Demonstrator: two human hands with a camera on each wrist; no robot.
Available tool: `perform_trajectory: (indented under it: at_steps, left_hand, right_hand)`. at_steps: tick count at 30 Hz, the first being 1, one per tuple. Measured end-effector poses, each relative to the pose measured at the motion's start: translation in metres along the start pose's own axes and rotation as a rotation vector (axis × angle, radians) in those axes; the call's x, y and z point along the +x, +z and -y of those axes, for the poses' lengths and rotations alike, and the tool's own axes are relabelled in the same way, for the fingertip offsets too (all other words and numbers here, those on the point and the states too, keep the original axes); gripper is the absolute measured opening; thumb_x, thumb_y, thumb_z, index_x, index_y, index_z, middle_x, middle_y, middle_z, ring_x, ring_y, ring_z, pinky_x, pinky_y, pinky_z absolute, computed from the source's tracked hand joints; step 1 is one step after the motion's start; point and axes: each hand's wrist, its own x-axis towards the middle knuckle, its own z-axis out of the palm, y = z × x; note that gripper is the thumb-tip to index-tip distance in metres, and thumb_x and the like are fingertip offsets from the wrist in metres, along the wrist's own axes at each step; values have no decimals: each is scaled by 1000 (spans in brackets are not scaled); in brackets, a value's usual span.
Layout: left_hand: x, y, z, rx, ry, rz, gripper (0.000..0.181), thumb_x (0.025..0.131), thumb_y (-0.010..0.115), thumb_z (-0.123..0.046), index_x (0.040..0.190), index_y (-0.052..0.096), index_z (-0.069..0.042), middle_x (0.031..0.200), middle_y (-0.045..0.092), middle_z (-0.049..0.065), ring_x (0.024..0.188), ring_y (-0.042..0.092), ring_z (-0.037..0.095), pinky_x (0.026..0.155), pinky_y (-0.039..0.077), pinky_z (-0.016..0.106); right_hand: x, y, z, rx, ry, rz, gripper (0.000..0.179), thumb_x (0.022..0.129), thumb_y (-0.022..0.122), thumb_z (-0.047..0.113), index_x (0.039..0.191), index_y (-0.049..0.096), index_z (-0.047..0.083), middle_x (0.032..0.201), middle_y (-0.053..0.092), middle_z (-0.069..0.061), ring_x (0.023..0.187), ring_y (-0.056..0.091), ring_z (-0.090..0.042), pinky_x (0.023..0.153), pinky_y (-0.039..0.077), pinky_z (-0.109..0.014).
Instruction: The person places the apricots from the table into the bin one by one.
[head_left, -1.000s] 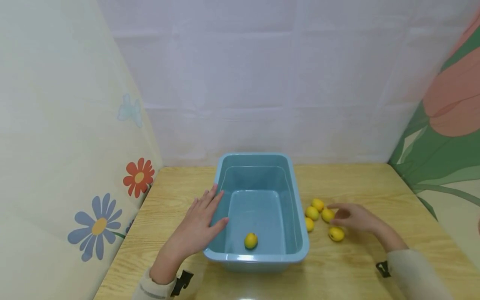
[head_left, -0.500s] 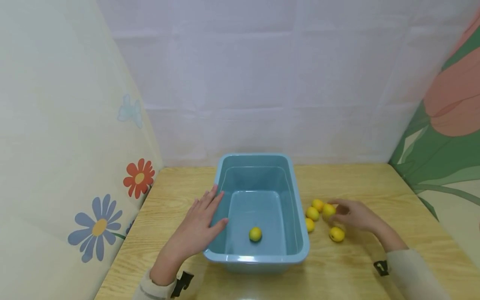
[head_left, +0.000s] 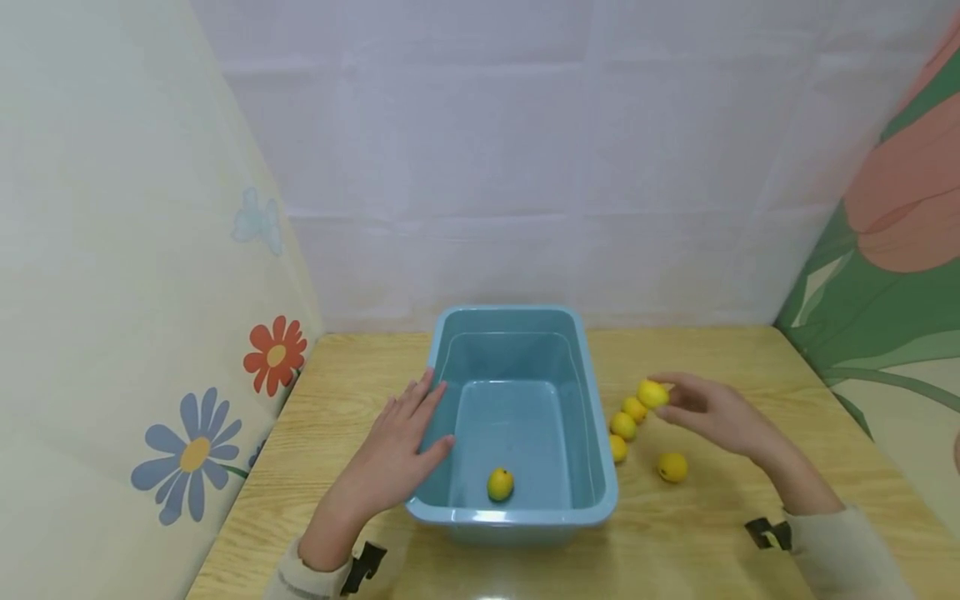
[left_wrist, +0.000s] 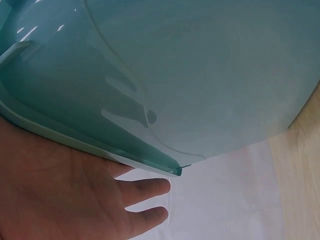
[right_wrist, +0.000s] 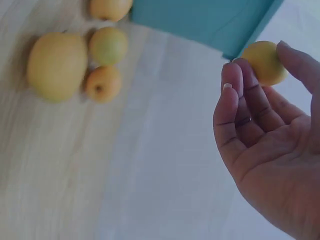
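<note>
My right hand (head_left: 720,417) pinches a small yellow lemon (head_left: 652,393) between thumb and fingertips, lifted above the table to the right of a blue plastic tub (head_left: 513,516). In the right wrist view, the held lemon (right_wrist: 266,62) shows between the thumb and the other fingers. My left hand (head_left: 397,454) rests on the tub's left rim, its fingers extended; the left wrist view shows that hand (left_wrist: 65,195) outside against the rim (left_wrist: 90,150). A single lemon (head_left: 500,484) lies on the tub floor near the front wall.
Three lemons (head_left: 623,426) lie in a row along the tub's right side, one partly behind its rim. Another lemon (head_left: 672,467) sits apart, nearer me. Pale cloth (head_left: 450,167) hangs behind the wooden table (head_left: 750,375); flower-printed panels stand at both sides.
My right hand has taken hold of a lemon from the group and raised it up and away from me. The lemon in the tub rolled right, then back left. My left hand stays put.
</note>
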Motion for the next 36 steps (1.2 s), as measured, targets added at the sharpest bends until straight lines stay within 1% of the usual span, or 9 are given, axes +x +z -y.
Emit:
perform_trajectory:
  at_steps: [6, 10, 15, 18, 23, 25, 31, 36]
  left_hand:
    - [0, 0, 0, -5, 3, -2, 70, 102, 54, -42, 160, 31, -10, 170, 14, 7, 155, 15, 37, 121, 16, 63]
    - [0, -1, 0, -8, -5, 8, 70, 102, 54, -42, 160, 30, -11, 170, 13, 5, 155, 14, 37, 122, 15, 62]
    - [-1, -2, -2, -4, 4, 3, 70, 102, 54, -42, 160, 31, -10, 170, 14, 7, 154, 15, 39, 120, 16, 65]
    - [-1, -1, -2, 0, 16, -9, 69, 102, 53, -42, 159, 32, -9, 170, 15, 8, 154, 16, 40, 119, 18, 66]
    - [-1, -1, -1, 5, 19, -10, 69, 102, 53, -42, 159, 32, -10, 170, 15, 8, 154, 16, 40, 119, 18, 66]
    - [-1, -1, -1, 5, 16, -7, 69, 102, 53, -42, 160, 32, -10, 170, 15, 8, 154, 16, 40, 120, 17, 66]
    - [0, 0, 0, 0, 5, -1, 70, 102, 54, -42, 160, 31, -10, 170, 13, 6, 154, 15, 39, 120, 16, 65]
    - [-1, -1, -1, 3, 12, -1, 69, 102, 53, -41, 160, 31, -10, 170, 13, 7, 154, 15, 40, 120, 17, 66]
  right_hand:
    - [-6, -3, 34, 60, 9, -5, 50, 100, 64, 32, 146, 53, 16, 102, 69, -5, 96, 66, -21, 82, 56, -35]
    - [-8, -3, 50, 66, 0, -8, 49, 100, 65, 32, 146, 54, 18, 104, 70, -3, 98, 66, -19, 85, 56, -38]
    - [-10, -2, 66, 69, -24, -6, 48, 99, 66, 33, 144, 55, 20, 104, 71, 0, 100, 67, -18, 87, 57, -37]
    - [-10, 0, 73, 80, -42, -3, 47, 98, 67, 33, 143, 57, 21, 105, 71, 2, 98, 68, -17, 86, 57, -34]
    - [-8, 3, 83, 103, -87, 8, 46, 99, 67, 29, 142, 57, 18, 107, 72, 1, 99, 69, -17, 89, 56, -43]
    - [-7, 5, 87, 117, -102, 15, 46, 99, 67, 28, 142, 57, 18, 108, 72, 1, 99, 69, -17, 90, 56, -44]
    - [-3, 12, 102, 163, -124, 55, 48, 98, 68, 29, 143, 56, 16, 114, 72, 2, 101, 69, -20, 86, 57, -34]
    - [2, 18, 110, 173, -139, 71, 48, 97, 69, 29, 142, 57, 17, 114, 72, 0, 101, 69, -20, 79, 59, -31]
